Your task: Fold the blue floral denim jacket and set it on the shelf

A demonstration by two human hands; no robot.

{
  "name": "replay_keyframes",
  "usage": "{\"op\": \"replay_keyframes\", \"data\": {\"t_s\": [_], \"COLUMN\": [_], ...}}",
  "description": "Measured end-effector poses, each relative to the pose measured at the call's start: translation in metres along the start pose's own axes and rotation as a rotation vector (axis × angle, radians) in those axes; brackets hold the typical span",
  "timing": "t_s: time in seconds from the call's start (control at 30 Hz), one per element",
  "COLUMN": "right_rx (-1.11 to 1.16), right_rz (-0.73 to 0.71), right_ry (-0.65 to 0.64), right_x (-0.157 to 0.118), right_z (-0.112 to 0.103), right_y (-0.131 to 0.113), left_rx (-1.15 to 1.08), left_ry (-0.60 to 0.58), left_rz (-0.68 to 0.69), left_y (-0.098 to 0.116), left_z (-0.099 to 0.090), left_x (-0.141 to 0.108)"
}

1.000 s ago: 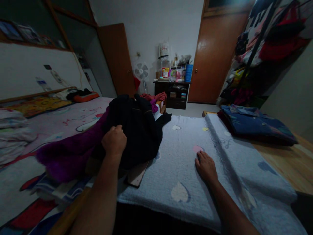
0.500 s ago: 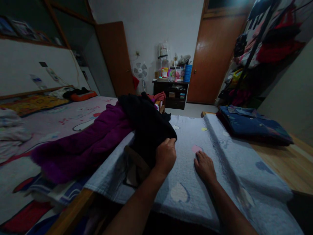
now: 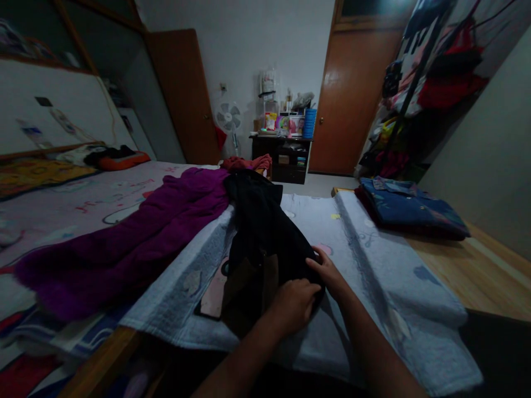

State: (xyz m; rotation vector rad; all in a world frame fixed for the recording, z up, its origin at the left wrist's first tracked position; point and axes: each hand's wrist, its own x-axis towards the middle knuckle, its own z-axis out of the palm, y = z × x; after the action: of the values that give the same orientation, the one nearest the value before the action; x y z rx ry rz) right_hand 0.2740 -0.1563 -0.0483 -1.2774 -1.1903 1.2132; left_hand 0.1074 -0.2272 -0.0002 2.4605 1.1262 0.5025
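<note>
A black garment with brown parts lies spread on the pale quilted cloth. My left hand grips the garment near its lower right, fingers curled into the fabric. Just above and to the right, my right hand has its thumb and fingers closed on the garment's right edge. A flat pink item with a dark edge sticks out from beneath the garment's left side. The purple fleece lies to the left, touching the garment's upper end.
Folded blue clothing rests on the wooden surface at the right. A bed with a pink sheet spans the left. Farther back stand a fan, a dark cabinet and a wooden door.
The black garment has been brought down and rightward and now lies flatter. My left hand moved lower with it, and my right hand went from resting on the cloth to holding the garment's edge.
</note>
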Motion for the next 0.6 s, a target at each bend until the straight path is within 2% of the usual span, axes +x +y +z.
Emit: {"op": "replay_keyframes", "data": {"t_s": [0.07, 0.13, 0.2, 0.27, 0.33, 0.47, 0.53, 0.6], "right_rx": [-0.081, -0.162, -0.195, -0.168, -0.090, 0.052, -0.005, -0.177], "right_rz": [-0.065, -0.112, -0.117, -0.125, -0.155, -0.133, -0.067, -0.038], "right_ry": [0.032, 0.033, 0.023, 0.055, 0.128, 0.384, 0.527, 0.552], "right_x": [0.006, 0.010, 0.011, 0.006, -0.003, -0.024, -0.030, -0.032], "right_z": [0.006, 0.010, 0.011, 0.009, 0.003, -0.025, -0.044, -0.062], "right_y": [0.001, 0.001, -0.004, -0.013, -0.021, -0.017, -0.002, 0.014], "left_rx": [0.043, 0.166, 0.312, 0.380, 0.350, 0.219, 0.160, 0.088], "left_ry": [0.183, 0.382, 0.505, 0.499, 0.428, 0.361, 0.362, 0.364], "left_rz": [-0.024, -0.172, -0.377, -0.564, -0.660, -0.654, -0.653, -0.693], "left_y": [-0.011, -0.029, -0.050, -0.072, -0.091, -0.114, -0.120, -0.123], "left_z": [-0.022, -0.043, -0.058, -0.064, -0.063, -0.056, -0.054, -0.052], "left_x": [-0.004, -0.008, -0.012, -0.016, -0.021, -0.028, -0.029, -0.029]}}
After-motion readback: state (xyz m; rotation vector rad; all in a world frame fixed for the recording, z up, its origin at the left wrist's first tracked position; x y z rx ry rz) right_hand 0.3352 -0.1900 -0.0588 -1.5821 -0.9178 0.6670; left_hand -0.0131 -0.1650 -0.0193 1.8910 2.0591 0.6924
